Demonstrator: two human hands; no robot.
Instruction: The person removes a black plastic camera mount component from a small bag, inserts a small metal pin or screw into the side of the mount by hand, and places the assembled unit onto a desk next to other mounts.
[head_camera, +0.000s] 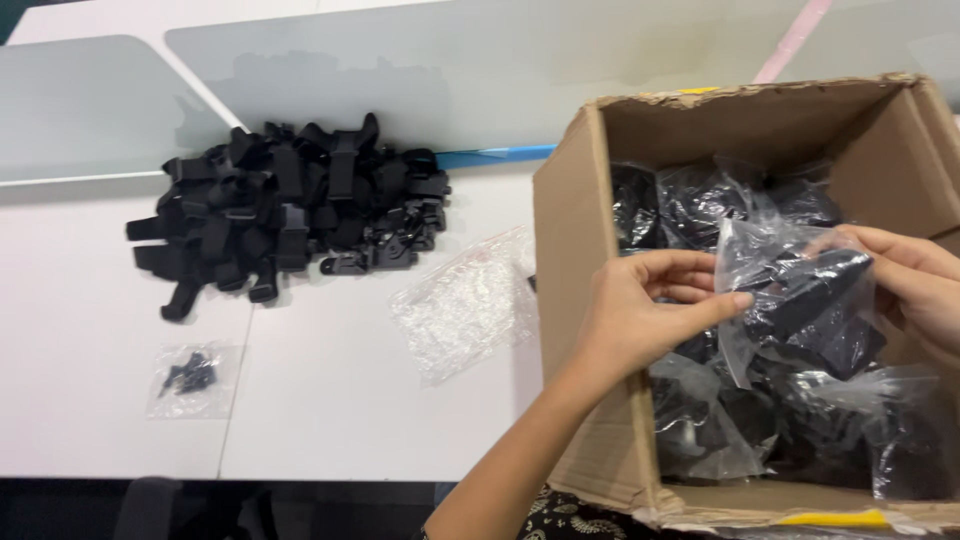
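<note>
Right hand half cut off; bagged black part indistinct.

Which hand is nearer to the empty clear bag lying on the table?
Left. The left hand is over the box edge, just right of the empty bag. The right hand is farther right, at the box's far side, behind the filled bag both hands hold.
</note>
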